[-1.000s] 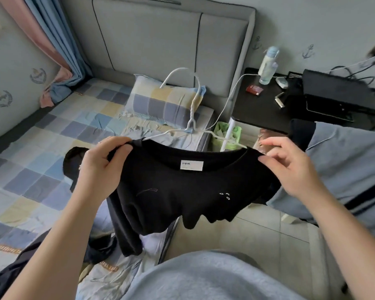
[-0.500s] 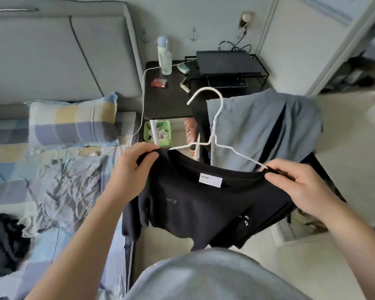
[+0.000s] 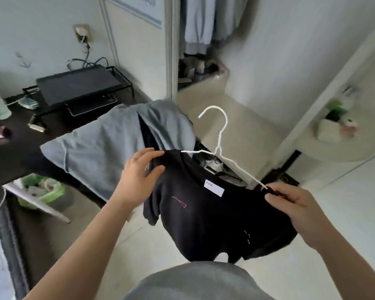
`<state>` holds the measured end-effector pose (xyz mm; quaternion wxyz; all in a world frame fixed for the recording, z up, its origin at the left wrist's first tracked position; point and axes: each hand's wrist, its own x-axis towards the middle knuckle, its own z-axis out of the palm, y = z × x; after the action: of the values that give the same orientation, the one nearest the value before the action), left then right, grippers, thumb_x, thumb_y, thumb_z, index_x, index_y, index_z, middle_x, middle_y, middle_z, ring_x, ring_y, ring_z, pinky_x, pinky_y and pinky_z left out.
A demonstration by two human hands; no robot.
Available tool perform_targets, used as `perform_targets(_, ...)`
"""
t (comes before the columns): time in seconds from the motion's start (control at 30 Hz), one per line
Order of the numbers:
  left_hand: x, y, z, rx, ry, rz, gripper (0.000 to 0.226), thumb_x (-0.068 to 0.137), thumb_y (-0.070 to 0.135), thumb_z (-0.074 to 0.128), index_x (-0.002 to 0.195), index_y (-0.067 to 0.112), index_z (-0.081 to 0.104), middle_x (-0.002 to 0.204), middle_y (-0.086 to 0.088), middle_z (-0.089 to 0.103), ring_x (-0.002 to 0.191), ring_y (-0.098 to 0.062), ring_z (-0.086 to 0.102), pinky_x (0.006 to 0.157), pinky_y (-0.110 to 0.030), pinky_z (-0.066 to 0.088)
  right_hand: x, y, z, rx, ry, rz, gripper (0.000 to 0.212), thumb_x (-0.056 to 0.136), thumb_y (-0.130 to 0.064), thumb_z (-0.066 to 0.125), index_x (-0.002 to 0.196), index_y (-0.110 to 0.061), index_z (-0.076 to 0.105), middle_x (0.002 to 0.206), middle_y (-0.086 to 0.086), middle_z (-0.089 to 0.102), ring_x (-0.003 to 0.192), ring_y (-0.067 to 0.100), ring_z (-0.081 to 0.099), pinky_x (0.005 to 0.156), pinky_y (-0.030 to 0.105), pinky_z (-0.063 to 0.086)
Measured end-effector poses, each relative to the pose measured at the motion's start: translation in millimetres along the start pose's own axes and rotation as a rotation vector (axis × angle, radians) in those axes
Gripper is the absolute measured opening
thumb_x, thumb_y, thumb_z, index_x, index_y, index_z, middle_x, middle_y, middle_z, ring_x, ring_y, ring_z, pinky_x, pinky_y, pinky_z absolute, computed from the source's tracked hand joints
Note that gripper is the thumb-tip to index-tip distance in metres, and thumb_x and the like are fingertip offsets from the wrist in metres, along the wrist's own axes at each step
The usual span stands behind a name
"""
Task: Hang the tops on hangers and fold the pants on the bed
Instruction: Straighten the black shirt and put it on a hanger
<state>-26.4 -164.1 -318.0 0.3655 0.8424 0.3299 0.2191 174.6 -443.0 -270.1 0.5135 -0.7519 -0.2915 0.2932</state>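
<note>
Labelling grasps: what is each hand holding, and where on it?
Both hold the black top, threaded on the white hanger. Left hand grips one shoulder; right hand pinches the other shoulder, by the hanger's arm end.

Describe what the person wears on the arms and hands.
The left hand and right hand are bare: no gloves, no watch, and no sleeves in view along either arm. A thin ring sits on a left finger. A grey top covers the torso.

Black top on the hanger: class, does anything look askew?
Yes. The white hanger sits tilted, both wire arms bare above the neckline of the black top, which sags bunched between the left hand and right hand.
</note>
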Motion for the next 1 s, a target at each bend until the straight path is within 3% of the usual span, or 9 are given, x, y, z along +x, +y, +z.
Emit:
perform_targets(0.1, 20, 28, 35, -0.083, -0.160, 0.021, 0.031, 0.095, 0.016, 0.065, 0.125, 0.027, 0.065, 0.123, 0.019, 0.056, 0.115, 0.008, 0.049, 0.102, -0.006, 0.030, -5, 11, -20, 0.065, 0.099, 0.055, 0.019, 0.094, -0.002, 0.058, 0.089, -0.012, 0.074, 0.089, 0.029, 0.061, 0.085, 0.045, 0.062, 0.080, 0.044, 0.049)
perform_targets(0.2, 31, 46, 62, -0.132, -0.276, 0.008, 0.025, 0.095, 0.021, 0.065, 0.118, 0.032, 0.067, 0.105, 0.027, 0.058, 0.093, 0.014, 0.052, 0.095, -0.020, 0.040, -4, 12, -24, 0.139, 0.147, 0.075, 0.018, 0.095, -0.003, 0.057, 0.095, -0.011, 0.073, 0.093, 0.029, 0.061, 0.089, 0.047, 0.062, 0.087, 0.056, 0.051)
perform_targets(0.4, 42, 64, 77, -0.210, -0.475, -0.009, 0.018, 0.096, 0.033, 0.063, 0.109, 0.045, 0.067, 0.114, 0.025, 0.063, 0.111, 0.007, 0.055, 0.095, -0.027, 0.048, 24, -9, 2, 0.611, 0.175, 0.170, 0.019, 0.092, -0.002, 0.055, 0.093, -0.012, 0.071, 0.092, 0.011, 0.068, 0.086, 0.026, 0.067, 0.076, 0.036, 0.056)
perform_targets(0.47, 49, 69, 71, -0.254, -0.518, 0.013, 0.018, 0.097, 0.028, 0.063, 0.107, 0.042, 0.067, 0.113, 0.027, 0.066, 0.110, 0.005, 0.059, 0.097, -0.034, 0.051, 42, -20, 14, 0.780, 0.137, 0.163, 0.012, 0.086, -0.006, 0.062, 0.094, -0.013, 0.067, 0.098, 0.010, 0.067, 0.091, 0.028, 0.065, 0.083, 0.043, 0.054)
perform_targets(0.57, 66, 74, 52, -0.289, -0.555, 0.066, 0.017, 0.098, 0.025, 0.062, 0.106, 0.038, 0.067, 0.107, 0.028, 0.069, 0.107, 0.004, 0.062, 0.095, -0.032, 0.051, 82, -38, 28, 0.885, 0.080, 0.061, 0.040, 0.070, -0.017, 0.084, 0.102, -0.017, 0.060, 0.108, 0.015, 0.057, 0.101, 0.036, 0.050, 0.091, 0.060, 0.039)
perform_targets(0.63, 81, 74, 36, -0.311, -0.564, 0.114, 0.014, 0.097, 0.030, 0.063, 0.107, 0.038, 0.067, 0.105, 0.026, 0.070, 0.106, 0.004, 0.062, 0.092, -0.030, 0.051, 113, -57, 36, 0.865, 0.115, -0.024, 0.044, 0.066, -0.018, 0.088, 0.099, -0.018, 0.058, 0.100, 0.013, 0.053, 0.093, 0.033, 0.049, 0.083, 0.055, 0.042)
perform_targets(0.73, 111, 68, 10, -0.314, -0.578, 0.171, 0.020, 0.086, 0.052, 0.068, 0.106, 0.046, 0.067, 0.109, 0.027, 0.067, 0.108, 0.003, 0.061, 0.094, -0.028, 0.048, 155, -90, 48, 0.715, 0.250, -0.123, 0.024, 0.082, -0.005, 0.072, 0.091, -0.013, 0.052, 0.077, 0.001, 0.051, 0.071, 0.020, 0.048, 0.068, 0.042, 0.042)
perform_targets(0.9, 167, 65, -28, -0.167, -0.587, 0.340, 0.026, 0.082, 0.060, 0.067, 0.104, 0.052, 0.056, 0.108, 0.037, 0.060, 0.106, 0.015, 0.054, 0.085, -0.012, 0.043, 215, -136, 69, 0.346, 0.548, -0.207, 0.012, 0.092, -0.005, 0.063, 0.091, -0.005, 0.051, 0.074, 0.003, 0.051, 0.068, 0.020, 0.050, 0.063, 0.037, 0.044)
perform_targets(1.0, 199, 72, -44, -0.083, -0.571, 0.433, 0.024, 0.084, 0.060, 0.066, 0.091, 0.049, 0.046, 0.082, 0.038, 0.058, 0.080, 0.015, 0.054, 0.069, -0.012, 0.040, 247, -164, 80, 0.209, 0.668, -0.253, 0.012, 0.092, -0.009, 0.061, 0.089, -0.007, 0.050, 0.072, 0.002, 0.049, 0.058, 0.010, 0.049, 0.054, 0.024, 0.043)
